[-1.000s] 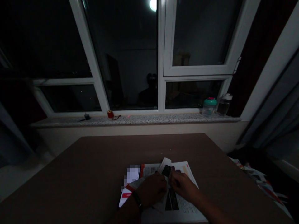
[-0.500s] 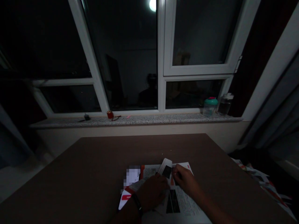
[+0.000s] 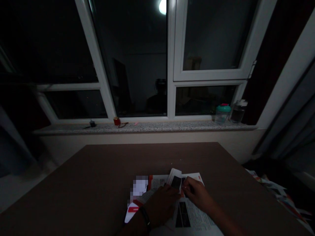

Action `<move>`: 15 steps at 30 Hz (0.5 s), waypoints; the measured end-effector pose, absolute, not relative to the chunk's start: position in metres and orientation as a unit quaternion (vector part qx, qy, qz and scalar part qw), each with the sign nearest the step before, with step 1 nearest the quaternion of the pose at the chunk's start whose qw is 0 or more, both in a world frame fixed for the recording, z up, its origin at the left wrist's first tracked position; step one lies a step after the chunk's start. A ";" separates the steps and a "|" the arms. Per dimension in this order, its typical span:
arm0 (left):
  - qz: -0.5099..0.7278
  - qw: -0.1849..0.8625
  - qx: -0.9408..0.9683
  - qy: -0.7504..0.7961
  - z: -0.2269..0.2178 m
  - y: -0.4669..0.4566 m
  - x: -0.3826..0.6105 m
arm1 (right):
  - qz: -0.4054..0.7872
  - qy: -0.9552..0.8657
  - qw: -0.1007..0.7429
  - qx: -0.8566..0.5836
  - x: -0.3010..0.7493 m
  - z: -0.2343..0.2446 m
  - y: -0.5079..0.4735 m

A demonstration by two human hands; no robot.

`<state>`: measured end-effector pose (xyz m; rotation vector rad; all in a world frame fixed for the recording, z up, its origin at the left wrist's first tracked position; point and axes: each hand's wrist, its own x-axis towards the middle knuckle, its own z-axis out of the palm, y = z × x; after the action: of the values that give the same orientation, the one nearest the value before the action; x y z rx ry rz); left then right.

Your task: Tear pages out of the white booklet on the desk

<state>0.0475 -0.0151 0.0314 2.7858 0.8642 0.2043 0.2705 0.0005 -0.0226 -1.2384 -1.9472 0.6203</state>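
Observation:
A printed paper page (image 3: 199, 213), with columns of text and dark pictures, lies at the near edge of the table. My left hand (image 3: 163, 200), a dark band on its wrist, lies palm down on it with the fingers stretched out. A folded strip of page (image 3: 175, 173) sticks up past those fingers. Close on the right, my right hand (image 3: 195, 193) is closed in a pinch at the edge of the paper, by the strip. Left of the pages is a lit phone (image 3: 131, 211), partly covered by paper and my left arm.
The brown table (image 3: 98, 183) reaches to the wall below a granite sill (image 3: 159, 127). On the sill stand a red can (image 3: 116, 121), a small dark bottle (image 3: 92, 123), a teal-lidded cup (image 3: 222, 113) and a clear bottle (image 3: 238, 111). Printed papers (image 3: 273, 190) lie beyond the right edge.
My left fingers have stretched a little to the right over the page. My right hand stays pinched in nearly the same spot. The whole view has shifted slightly.

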 end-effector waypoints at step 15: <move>0.062 0.097 0.951 0.288 0.031 -0.015 0.049 | 0.246 -0.775 0.351 -0.464 0.271 -0.017 -0.004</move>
<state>0.0486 -0.0149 0.0314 2.8154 0.8527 0.1845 0.2709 -0.0041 -0.0171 -1.2022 -2.0067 0.6380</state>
